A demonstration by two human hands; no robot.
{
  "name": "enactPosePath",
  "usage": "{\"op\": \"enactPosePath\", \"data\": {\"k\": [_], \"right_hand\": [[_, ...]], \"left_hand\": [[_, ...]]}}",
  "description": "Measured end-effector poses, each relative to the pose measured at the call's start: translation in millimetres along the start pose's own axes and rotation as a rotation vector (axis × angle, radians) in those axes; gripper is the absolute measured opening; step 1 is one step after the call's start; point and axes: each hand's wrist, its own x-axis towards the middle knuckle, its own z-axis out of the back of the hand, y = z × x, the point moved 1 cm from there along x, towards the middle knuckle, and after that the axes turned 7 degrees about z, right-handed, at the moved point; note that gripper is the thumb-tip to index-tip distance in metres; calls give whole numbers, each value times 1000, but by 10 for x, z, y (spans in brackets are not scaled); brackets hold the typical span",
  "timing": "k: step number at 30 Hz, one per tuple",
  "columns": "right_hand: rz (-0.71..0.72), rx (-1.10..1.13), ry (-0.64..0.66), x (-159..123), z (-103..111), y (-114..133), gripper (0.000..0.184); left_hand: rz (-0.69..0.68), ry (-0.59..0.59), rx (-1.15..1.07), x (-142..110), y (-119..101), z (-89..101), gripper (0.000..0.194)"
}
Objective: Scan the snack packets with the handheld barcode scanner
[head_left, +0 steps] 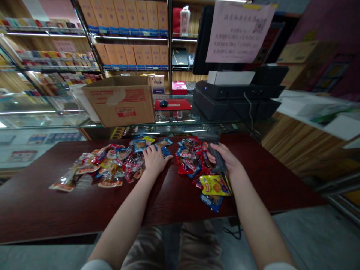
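My left hand [154, 159] lies flat, fingers spread, on the right end of a long heap of small snack packets [112, 165] on the dark red table [174, 195]. My right hand [226, 159] grips the grey handle of a barcode scanner [215, 150], held over a second pile of red and blue packets [191, 157]. A yellow packet [215, 185] and a blue one [212, 200] lie just below that hand. The scanner's cable [233, 210] runs down over the table's front edge.
Behind the table stands a glass counter [42, 112] with an open cardboard box [120, 99], a mouse on a red pad [172, 104] and a black register with printer [239, 95]. Shelves of boxed goods [126, 33] fill the back wall. A wooden counter [309, 142] is at right.
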Motion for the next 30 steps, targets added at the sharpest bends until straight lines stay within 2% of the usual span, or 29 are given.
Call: {"op": "enactPosePath", "data": {"k": [2,5,7,12,14,17,18,21,23,25,27,30], "right_hand": [[22,17,-26,24,59,-15,27],[43,33,-48,53,130,-38,27],[45,39,-66,61,149,-34,26],[29,40,-73,51,124,20,26],[34,44,-64,47,122,31,25],[57,57,-68,47,152,31,25],[58,58,-69,48,168,30,26],[50,50,-62,49,227,40,27],[54,52,-59,50,268,55,27],[62,63,-68,52,306,65,27],[59,76,-84,57,334,63,27],[40,87,-98,68,339,40,26]], "left_hand": [[-49,28,38,11,0,-84,71],[-90,2,59,48,50,-150,58],[-65,-31,69,75,122,-166,53],[14,-49,15,119,238,-143,56],[17,-67,-11,144,158,-73,57],[-56,-63,-49,216,-144,66,54],[-91,-24,-77,250,-277,97,51],[-155,206,-143,365,-661,74,53],[-157,370,-189,437,-840,-36,60],[-113,493,-278,498,-924,-184,60],[-51,549,-419,539,-924,-327,51],[16,484,-626,555,-812,-467,45]]}}
